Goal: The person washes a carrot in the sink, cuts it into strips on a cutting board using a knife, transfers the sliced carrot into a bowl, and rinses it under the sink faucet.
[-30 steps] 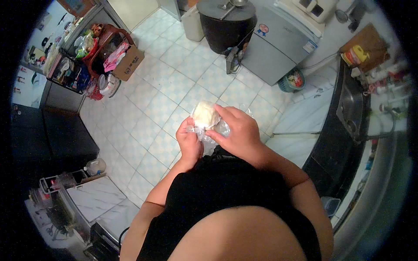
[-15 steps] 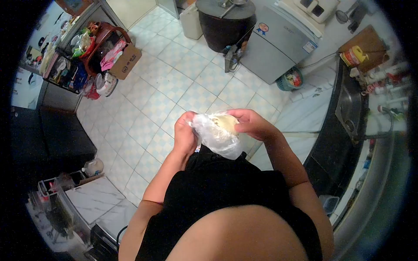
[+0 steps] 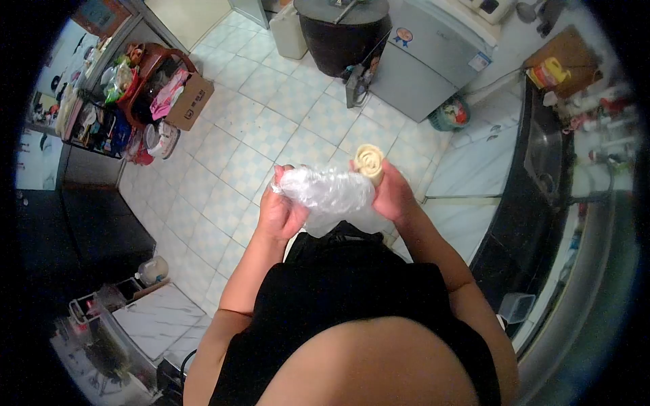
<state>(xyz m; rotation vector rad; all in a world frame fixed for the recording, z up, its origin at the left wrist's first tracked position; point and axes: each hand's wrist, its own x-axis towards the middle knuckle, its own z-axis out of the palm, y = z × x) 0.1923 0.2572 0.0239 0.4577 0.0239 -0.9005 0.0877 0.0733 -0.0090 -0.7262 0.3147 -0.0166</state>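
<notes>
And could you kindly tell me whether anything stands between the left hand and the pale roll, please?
Yes, the plastic bag lies between: it stretches from the left hand to the right hand, which holds the pale roll. The roll's spiral end is bare; its lower part is hidden.

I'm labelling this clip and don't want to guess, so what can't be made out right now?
Head view: any contents of the crumpled translucent plastic bag, obscured by wrinkles and glare.
Head view: lower end of the cream-coloured cylindrical spiral roll, hidden by the right hand and the bag.
Head view: top of the large black round vessel, cut off by the picture's upper edge.
</notes>
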